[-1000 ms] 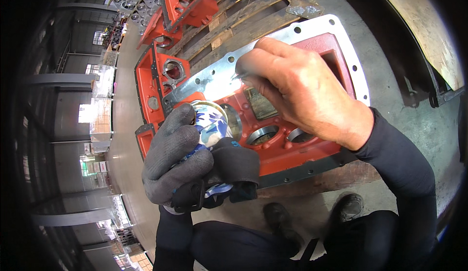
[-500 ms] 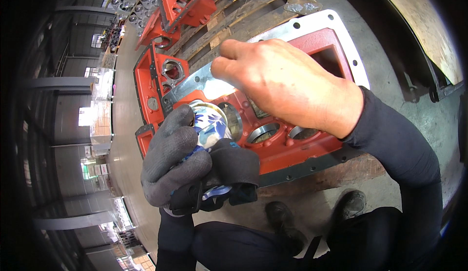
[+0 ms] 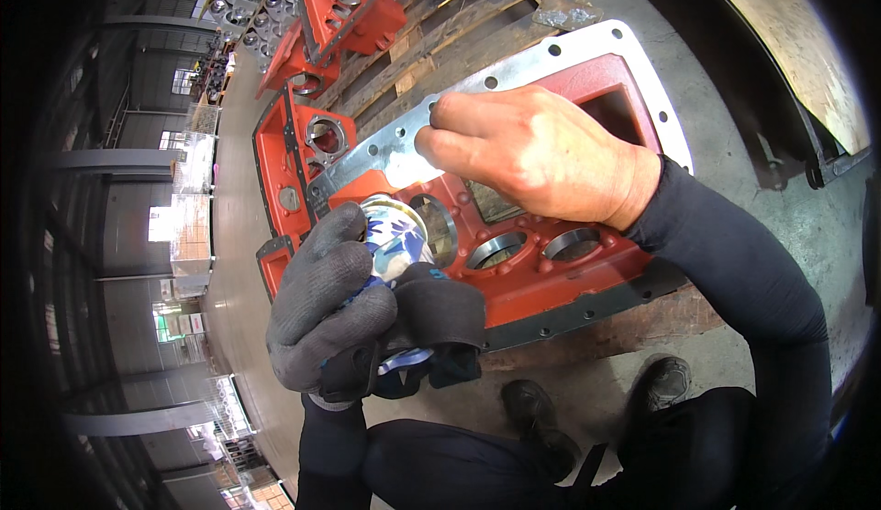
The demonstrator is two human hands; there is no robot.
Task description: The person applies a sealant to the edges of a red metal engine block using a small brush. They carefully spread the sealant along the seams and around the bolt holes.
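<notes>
My left hand (image 3: 317, 299), in a dark grey knit glove, is closed around a cup (image 3: 396, 242) with a blue and white leaf pattern and a pale rim. Against the cup, in the same grip, is a crumpled dark grey bundle (image 3: 440, 313) that looks like another glove. My bare right hand (image 3: 541, 152) has its fingers curled together in a pinch over the bright machined flange (image 3: 477, 79) of a red cast housing (image 3: 532, 294). Whatever its fingertips hold, if anything, is hidden. The housing has several round bores and bolt holes along its edges.
More red castings (image 3: 344, 15) stand at the back left, beside a wooden pallet (image 3: 459, 28). Grey metal parts (image 3: 262, 1) are stacked farther off. A dark frame with a board (image 3: 789, 42) stands at the right. My shoes (image 3: 661, 386) are on the concrete floor near the housing.
My right hand has shifted slightly along the flange, its wrist drawing left and uncovering more of a bore. My left hand keeps its grip on the cup.
</notes>
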